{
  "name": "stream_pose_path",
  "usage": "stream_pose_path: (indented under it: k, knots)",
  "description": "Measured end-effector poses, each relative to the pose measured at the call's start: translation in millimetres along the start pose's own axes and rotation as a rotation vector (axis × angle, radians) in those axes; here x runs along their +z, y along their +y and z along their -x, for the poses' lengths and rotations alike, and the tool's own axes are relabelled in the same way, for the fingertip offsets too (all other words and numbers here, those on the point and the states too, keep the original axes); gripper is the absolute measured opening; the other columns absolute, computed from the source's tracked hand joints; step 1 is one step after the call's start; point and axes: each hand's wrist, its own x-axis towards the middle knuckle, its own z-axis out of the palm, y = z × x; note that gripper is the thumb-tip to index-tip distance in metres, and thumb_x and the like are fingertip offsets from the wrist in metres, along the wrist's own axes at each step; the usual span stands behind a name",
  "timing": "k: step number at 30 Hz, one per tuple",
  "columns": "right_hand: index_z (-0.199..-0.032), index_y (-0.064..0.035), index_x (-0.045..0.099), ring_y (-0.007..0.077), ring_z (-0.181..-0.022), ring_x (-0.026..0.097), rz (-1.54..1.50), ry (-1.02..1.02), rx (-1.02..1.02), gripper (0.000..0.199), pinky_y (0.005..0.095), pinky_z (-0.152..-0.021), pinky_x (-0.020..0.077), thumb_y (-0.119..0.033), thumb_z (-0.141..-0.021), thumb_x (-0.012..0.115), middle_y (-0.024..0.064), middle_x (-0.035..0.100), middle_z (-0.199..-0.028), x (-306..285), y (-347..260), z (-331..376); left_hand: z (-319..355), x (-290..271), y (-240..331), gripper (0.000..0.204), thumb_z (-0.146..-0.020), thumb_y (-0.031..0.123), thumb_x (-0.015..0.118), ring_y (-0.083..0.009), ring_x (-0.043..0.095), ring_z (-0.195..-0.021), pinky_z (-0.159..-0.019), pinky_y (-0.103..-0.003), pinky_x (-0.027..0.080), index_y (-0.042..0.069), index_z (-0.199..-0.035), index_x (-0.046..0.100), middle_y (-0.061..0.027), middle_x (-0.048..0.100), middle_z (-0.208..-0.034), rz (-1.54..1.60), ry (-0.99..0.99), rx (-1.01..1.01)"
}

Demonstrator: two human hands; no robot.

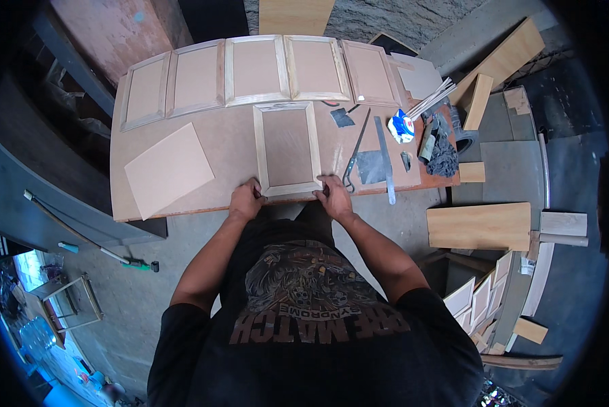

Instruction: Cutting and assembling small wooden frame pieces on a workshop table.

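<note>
One brown tabletop (233, 136), five framed panels (257, 68) in a row along its far side, one loose tan panel (169, 171) at left, one wooden frame (313, 146) at the near edge, near corners gripped in left hand (247, 199) and right hand (336, 197) fingers.

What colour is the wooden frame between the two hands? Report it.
The frame is pale tan, best seen in the head view.

The undersides of my left hand (249, 199) and right hand (333, 197) are hidden — whether any finger reaches beneath the wooden frame (312, 146), I can't tell. Far beyond them the top edge cuts off a pale board (296, 16); far left, dark clutter (3, 298) blurs.
</note>
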Motion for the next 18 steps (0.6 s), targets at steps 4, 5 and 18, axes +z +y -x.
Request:
stream_pose_path:
  k: [4,5,18]
  knots:
    - [-0.129,-0.006,0.065,0.0396,-0.098,0.064,0.006,0.007,-0.014,0.045,0.0466,-0.089,0.0531,-0.015,-0.087,0.078,0.0197,0.062,-0.112,-1,0,0,-1,0,0,0.031,-0.078,0.011,0.085,-0.0357,0.073,-0.088,-0.081,-0.045,0.058,0.006,-0.096,0.061,-0.0147,0.074,-0.087,-0.006,0.004,0.016]
    - [-0.129,-0.0062,0.065,0.0397,-0.099,0.064,0.013,0.013,-0.014,0.045,0.0467,-0.089,0.0533,-0.015,-0.087,0.078,0.0196,0.062,-0.112,-1,0,0,-1,0,1,0.031,-0.078,0.011,0.085,-0.0356,0.073,-0.087,-0.081,-0.045,0.058,0.006,-0.096,0.061,-0.0146,0.074,-0.087,0.002,0.004,0.019]
    - [-0.131,-0.0103,0.067,0.0424,-0.11,0.064,0.125,-0.033,-0.043,0.041,0.0493,-0.094,0.054,-0.016,-0.091,0.075,0.0174,0.063,-0.12,-3,-5,-1,-4,3,-4,0.041,-0.074,0.006,0.085,-0.0338,0.073,-0.083,-0.078,-0.045,0.058,0.008,-0.103,0.056,-0.0119,0.073,-0.084,-0.053,0.014,0.072]
